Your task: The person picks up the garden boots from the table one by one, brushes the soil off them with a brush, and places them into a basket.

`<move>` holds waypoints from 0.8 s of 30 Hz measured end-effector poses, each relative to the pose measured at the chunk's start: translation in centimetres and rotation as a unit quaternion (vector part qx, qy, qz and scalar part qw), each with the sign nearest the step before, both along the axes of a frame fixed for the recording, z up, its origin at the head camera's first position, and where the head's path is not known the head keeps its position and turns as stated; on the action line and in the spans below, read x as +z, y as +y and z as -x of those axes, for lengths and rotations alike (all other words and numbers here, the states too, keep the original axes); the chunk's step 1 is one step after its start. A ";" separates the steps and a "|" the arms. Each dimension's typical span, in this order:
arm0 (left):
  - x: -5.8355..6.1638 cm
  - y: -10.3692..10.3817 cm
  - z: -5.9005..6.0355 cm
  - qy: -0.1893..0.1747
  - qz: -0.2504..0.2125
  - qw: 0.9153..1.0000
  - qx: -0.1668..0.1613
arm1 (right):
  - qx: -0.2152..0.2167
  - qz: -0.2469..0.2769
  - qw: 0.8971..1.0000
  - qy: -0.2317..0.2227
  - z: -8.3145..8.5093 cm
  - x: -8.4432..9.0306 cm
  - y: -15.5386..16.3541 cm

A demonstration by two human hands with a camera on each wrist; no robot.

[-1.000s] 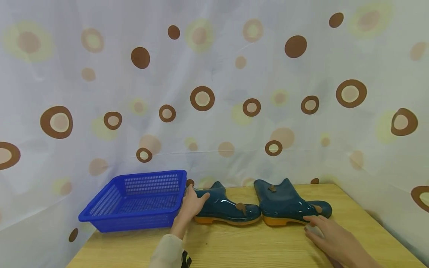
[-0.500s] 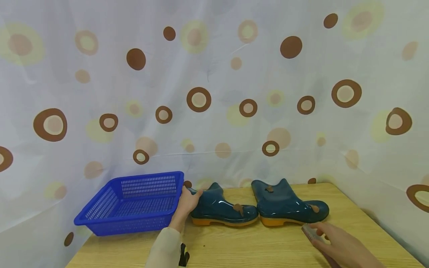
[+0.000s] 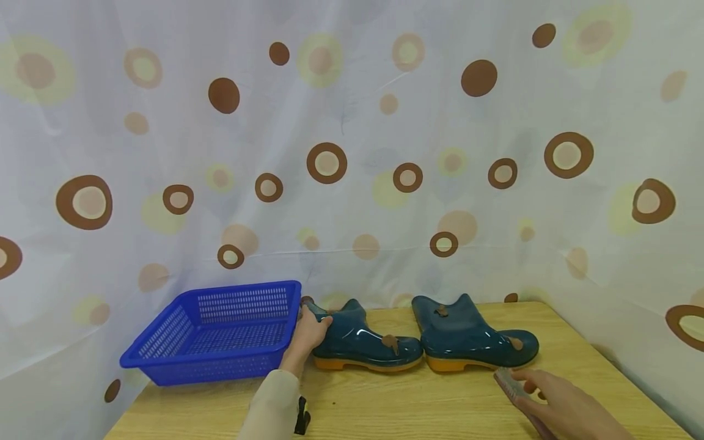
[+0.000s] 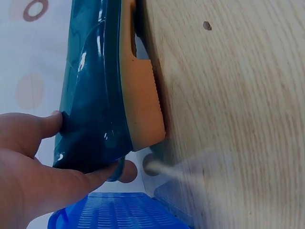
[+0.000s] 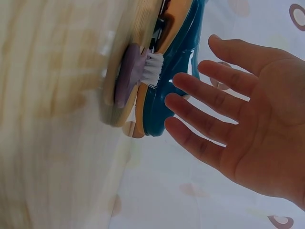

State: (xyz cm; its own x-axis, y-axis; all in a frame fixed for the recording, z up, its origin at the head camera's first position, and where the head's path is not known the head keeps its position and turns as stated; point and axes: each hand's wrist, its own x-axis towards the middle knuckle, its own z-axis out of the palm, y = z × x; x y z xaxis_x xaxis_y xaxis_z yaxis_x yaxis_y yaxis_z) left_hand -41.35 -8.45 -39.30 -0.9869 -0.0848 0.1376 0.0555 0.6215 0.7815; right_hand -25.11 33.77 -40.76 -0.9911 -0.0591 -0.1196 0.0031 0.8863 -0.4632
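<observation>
Two glossy dark-teal rain boots with orange soles stand toe to heel near the table's back, brown patches on both. My left hand (image 3: pixel 309 333) grips the left boot (image 3: pixel 363 342) at the shaft and heel end, thumb and fingers on either side in the left wrist view. The right boot (image 3: pixel 467 336) stands untouched beside it. A brush (image 5: pixel 127 78) with a purplish back and white bristles lies on the table bristles up, by the right boot's toe. Just beside it, my right hand (image 5: pixel 252 109) has its fingers spread and nothing in the palm.
A blue plastic basket (image 3: pixel 236 360) with slotted sides stands on the left, right beside my left hand. A small black item (image 3: pixel 302 415) lies near my left sleeve. A white curtain (image 3: pixel 352 201) with brown circles hangs behind the wooden table (image 3: pixel 396 409).
My right hand has drawn back slightly from the right boot's toe, and more of the brush shows. The left hand stays on the left boot. The view has shifted a little.
</observation>
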 end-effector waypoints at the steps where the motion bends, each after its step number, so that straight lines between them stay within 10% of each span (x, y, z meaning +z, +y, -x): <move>1: -0.1 0.0 0.0 0.004 -0.010 1.000 0.001 | 0.001 -0.002 1.000 -0.002 0.0 0.0 0.0; 24: -0.4 -0.2 0.4 0.101 -0.169 0.980 0.016 | -0.021 0.001 0.998 -0.067 1.2 -1.2 0.5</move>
State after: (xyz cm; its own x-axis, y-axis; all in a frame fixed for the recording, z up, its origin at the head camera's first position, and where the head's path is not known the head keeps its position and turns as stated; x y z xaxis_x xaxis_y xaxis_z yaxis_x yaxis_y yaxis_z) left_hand -41.79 -8.68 -39.67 -0.9386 -0.1905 0.2876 0.2140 0.3323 0.9186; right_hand -26.30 34.27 -41.91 -0.9680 -0.0190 -0.2503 0.1011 0.8832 -0.4579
